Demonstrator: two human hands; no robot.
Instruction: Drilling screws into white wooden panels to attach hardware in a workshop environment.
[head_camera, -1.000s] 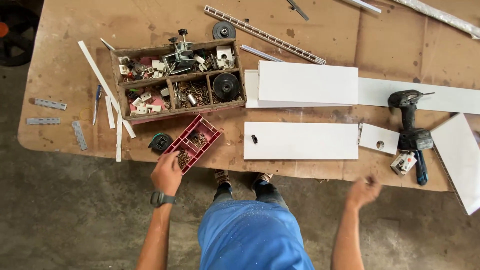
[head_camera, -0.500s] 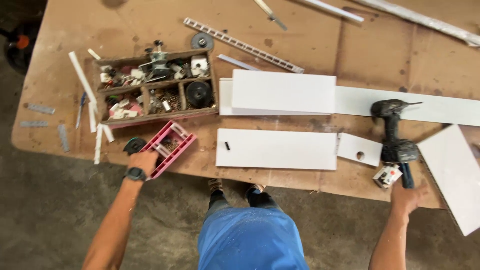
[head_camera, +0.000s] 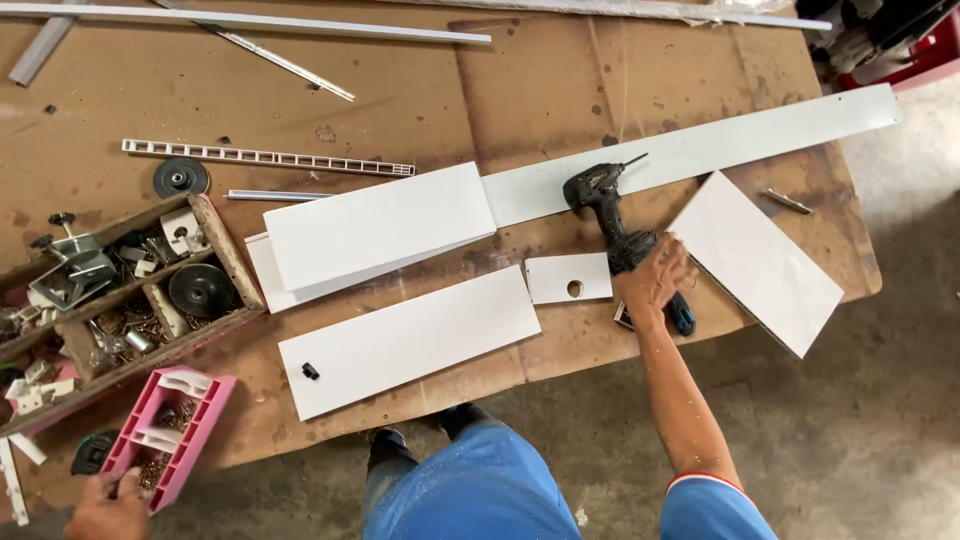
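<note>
Right hand (head_camera: 655, 280) is closing on the cordless drill (head_camera: 612, 215) at centre-right of the frame, fingers wrapping the grip near the battery; drill is lying on its side on the surface (head_camera: 520, 80), bit pointing to the upper right. Left hand (head_camera: 108, 505), lower left, is gripping the end of the pink parts tray (head_camera: 165, 432). Looks like the pick-up step; lifting likely needs a full clench first. Drill is black with a blue base, lying between the small holed white panel (head_camera: 568, 278) and the angled white board (head_camera: 755, 258).

Right hand (head_camera: 655, 280) gripping cordless drill (head_camera: 622, 235), left hand (head_camera: 108, 505) on pink tray (head_camera: 165, 435)
</note>
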